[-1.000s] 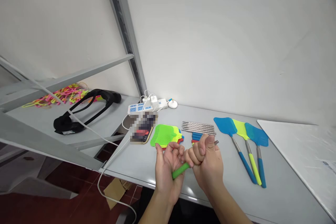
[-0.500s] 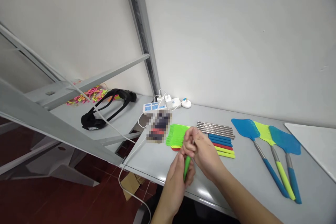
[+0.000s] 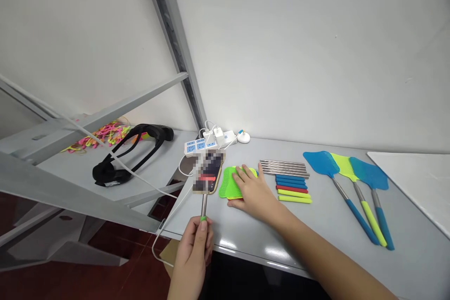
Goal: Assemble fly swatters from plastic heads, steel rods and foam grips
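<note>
My left hand (image 3: 196, 243) is closed round the green grip of a fly swatter handle (image 3: 204, 207). Its bare metal rod points up toward the phone. My right hand (image 3: 253, 192) lies over a stack of fly swatter heads (image 3: 230, 183), with the fingers stretched across the green top one and the thumb by the near edge. Yellow and red edges peek out underneath. To the right of that hand are several metal rods (image 3: 284, 168) side by side, with blue, red and yellow grips (image 3: 292, 189) in a row below. Three assembled fly swatters (image 3: 358, 197) lie farther right.
A phone (image 3: 210, 173), partly pixelated, lies left of the stack. Behind it are a power strip (image 3: 195, 147) with chargers and a round white device (image 3: 243, 137). A black headset (image 3: 135, 152) sits beyond the grey rack (image 3: 140, 98). A white cable crosses the left side.
My hands have come apart. The left has moved left with the green-gripped handle, its rod now visible. My right hand has opened and settled onto the swatter heads.
</note>
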A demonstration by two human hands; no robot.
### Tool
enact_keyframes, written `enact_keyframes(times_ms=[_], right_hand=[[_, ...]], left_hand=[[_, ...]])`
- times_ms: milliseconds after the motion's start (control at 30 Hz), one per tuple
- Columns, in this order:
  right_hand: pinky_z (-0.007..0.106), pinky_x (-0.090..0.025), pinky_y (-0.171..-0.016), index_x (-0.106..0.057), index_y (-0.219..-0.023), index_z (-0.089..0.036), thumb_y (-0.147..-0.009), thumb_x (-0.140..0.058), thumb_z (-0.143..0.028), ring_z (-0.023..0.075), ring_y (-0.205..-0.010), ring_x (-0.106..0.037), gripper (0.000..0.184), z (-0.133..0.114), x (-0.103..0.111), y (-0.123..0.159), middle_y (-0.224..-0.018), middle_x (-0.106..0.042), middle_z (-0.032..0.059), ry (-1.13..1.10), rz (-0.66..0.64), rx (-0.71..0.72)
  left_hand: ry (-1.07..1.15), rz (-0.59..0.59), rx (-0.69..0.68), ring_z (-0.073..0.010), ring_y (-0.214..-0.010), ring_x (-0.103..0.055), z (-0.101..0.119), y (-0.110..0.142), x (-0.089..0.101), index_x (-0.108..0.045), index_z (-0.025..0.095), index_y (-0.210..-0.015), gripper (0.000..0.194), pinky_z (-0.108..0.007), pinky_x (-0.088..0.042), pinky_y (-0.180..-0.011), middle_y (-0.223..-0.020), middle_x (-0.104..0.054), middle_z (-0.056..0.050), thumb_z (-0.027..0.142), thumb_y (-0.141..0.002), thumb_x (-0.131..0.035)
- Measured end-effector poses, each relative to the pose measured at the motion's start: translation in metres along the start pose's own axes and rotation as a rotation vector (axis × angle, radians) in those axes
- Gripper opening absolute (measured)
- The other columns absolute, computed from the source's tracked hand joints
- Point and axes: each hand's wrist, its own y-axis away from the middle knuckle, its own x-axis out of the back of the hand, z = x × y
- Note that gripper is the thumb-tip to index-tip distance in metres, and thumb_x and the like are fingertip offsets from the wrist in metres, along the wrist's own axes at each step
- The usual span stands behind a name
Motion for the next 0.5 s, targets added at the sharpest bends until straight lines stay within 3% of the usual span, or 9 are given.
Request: enact_keyframes(times_ms=[200, 300, 433, 500], right_hand=[[0.065, 0.004, -0.113, -0.057, -0.131, -0.016, -0.088, -0.056, -0.058, 0.0339, -0.134, -0.041, 0.061, 0.003, 0.001, 0.013, -0.139, -0.055, 0.0174, 0.094, 0.067, 0.119], [0.063, 0.0, -0.114, -0.064, -0.123, -0.02, -0.09, -0.06, -0.044, 0.031, -0.127, -0.049, 0.041, 0.005, -0.003, 0.018, -0.13, -0.063, 0.0128, 0.117, 0.143, 0.172], [0.06, -0.007, -0.114, -0.068, -0.111, -0.027, -0.095, -0.056, -0.023, 0.0233, -0.114, -0.058, 0.02, 0.008, 0.003, 0.036, -0.117, -0.07, 0.004, 0.05, 0.366, 0.206], [0.058, -0.02, -0.109, -0.069, -0.106, -0.028, -0.096, -0.052, -0.02, 0.0214, -0.103, -0.06, 0.021, 0.011, 0.012, 0.053, -0.108, -0.07, 0.0041, -0.009, 0.53, 0.139]], left_hand=[[-0.002, -0.032, -0.063, -0.0081, -0.054, -0.032, -0.015, -0.009, -0.005, -0.062, 0.019, -0.091, 0.038, -0.016, -0.031, -0.048, -0.061, -0.035, 0.007, 0.055, -0.082, -0.067], [-0.002, -0.006, -0.087, -0.0085, -0.054, -0.032, -0.025, -0.013, -0.004, -0.062, 0.018, -0.092, 0.038, -0.016, -0.03, -0.048, -0.062, -0.035, 0.007, 0.056, -0.083, -0.065], [0.056, 0.068, -0.139, -0.0083, -0.053, -0.029, -0.027, -0.018, -0.01, -0.061, 0.018, -0.091, 0.039, -0.016, -0.028, -0.048, -0.061, -0.031, 0.007, 0.057, -0.085, -0.062], [0.075, 0.073, -0.181, -0.0083, -0.052, -0.028, -0.025, -0.02, -0.019, -0.059, 0.019, -0.089, 0.037, -0.017, -0.026, -0.048, -0.06, -0.03, 0.008, 0.055, -0.088, -0.058]])
